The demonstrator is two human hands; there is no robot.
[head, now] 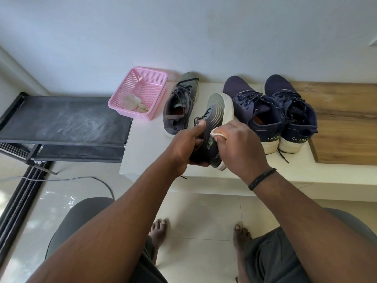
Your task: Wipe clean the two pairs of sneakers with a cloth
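Four sneakers show on or over a white counter [146,148] that runs along the wall, with a wooden top [344,119] at its right end. Left of the counter stands a black shoe rack [63,121], its upper shelf dusty. On the counter's right part sit the two navy sneakers [271,111] side by side, heels toward the person, touching each other. A pink basket [155,78] rests at the counter's back left corner, partly over the rack, with a crumpled rag [132,103] inside. Just right of the basket lies one grey sneaker [179,105] flat on the counter. The other grey sneaker [216,121] is held above the counter's front edge, tilted on its side with the white sole turned right. The left hand [187,144] grips it at the heel and collar, fingers curled under and thumb on the laces. The right hand [238,144] has its fingers clamped on a small white cloth [217,134], which presses against the sneaker's side. A black band [263,178] circles the right wrist.
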